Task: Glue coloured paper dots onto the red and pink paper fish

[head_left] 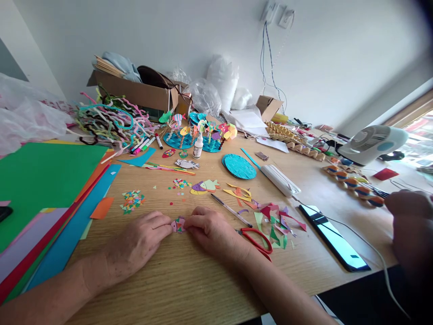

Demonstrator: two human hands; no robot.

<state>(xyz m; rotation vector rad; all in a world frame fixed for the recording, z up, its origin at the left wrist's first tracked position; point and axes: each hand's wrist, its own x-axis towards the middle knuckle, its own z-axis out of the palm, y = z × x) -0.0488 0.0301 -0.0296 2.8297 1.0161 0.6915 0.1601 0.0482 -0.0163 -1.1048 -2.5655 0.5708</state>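
Observation:
Between my two hands lies a small pink paper fish with colourful triangle pieces on its body. The fingers of my left hand are pressed together on its left end. At the other end my right hand pinches the fish, hiding that edge. Just beyond are small paper dots and plain fish cutouts in green, purple and yellow. A pile of tiny paper triangles sits beyond my left hand. Red-handled scissors lie partly behind my right forearm, near a pen.
Coloured paper sheets cover the left side. Paper scraps, a phone and a white power strip lie to the right. A glue bottle stands before finished fish decorations. Another person's blurred hand is at far right.

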